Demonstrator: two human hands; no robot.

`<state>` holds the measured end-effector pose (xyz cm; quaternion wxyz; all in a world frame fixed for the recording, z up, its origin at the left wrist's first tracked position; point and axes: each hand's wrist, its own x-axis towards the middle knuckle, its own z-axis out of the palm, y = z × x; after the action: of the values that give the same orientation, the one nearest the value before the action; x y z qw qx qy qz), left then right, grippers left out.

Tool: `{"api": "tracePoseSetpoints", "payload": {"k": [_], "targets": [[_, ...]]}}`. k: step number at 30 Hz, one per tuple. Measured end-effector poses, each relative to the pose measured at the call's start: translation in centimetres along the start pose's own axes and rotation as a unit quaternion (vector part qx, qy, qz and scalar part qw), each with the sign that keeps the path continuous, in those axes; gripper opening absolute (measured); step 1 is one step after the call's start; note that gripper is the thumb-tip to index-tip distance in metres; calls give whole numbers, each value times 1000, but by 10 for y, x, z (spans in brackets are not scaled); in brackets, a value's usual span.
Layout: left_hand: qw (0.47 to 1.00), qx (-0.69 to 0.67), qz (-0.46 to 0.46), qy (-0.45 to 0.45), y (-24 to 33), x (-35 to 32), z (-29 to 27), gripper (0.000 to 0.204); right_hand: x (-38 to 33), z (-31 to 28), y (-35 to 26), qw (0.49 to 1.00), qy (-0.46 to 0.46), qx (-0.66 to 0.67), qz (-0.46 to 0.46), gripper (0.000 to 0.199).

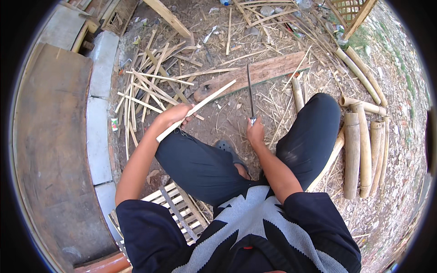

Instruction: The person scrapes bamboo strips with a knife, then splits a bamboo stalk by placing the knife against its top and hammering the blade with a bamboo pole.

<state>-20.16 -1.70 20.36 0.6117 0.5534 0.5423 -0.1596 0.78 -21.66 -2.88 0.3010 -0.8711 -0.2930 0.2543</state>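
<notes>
My left hand is closed round a pale split bamboo strip, which slants up to the right above my left knee. In my right hand is the handle of a long, narrow-bladed knife, its dark blade pointing away from me. The blade and the strip are apart. Beyond both hands a reddish-brown wooden plank lies on the ground, and the knife tip appears over it. Loose bamboo strips are heaped left of the plank, close to my left hand.
Several thick bamboo poles lie on the right beside my knee. A slatted bamboo piece is under my left side. Grey blocks and a brown board line the left. Wooden posts stand at the far side.
</notes>
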Motion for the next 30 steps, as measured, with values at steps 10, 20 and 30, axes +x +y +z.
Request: {"api": "tracePoseSetpoints", "payload": {"k": [10, 20, 30], "targets": [[1000, 5, 5, 14, -2, -25, 7, 39, -10, 4, 15, 996, -58, -48, 53, 52], [1000, 12, -1, 4, -9, -10, 0, 36, -23, -11, -23, 998, 5, 53, -16, 52], [999, 35, -9, 17, -14, 14, -4, 38, -4, 27, 10, 996, -58, -69, -19, 48]]}}
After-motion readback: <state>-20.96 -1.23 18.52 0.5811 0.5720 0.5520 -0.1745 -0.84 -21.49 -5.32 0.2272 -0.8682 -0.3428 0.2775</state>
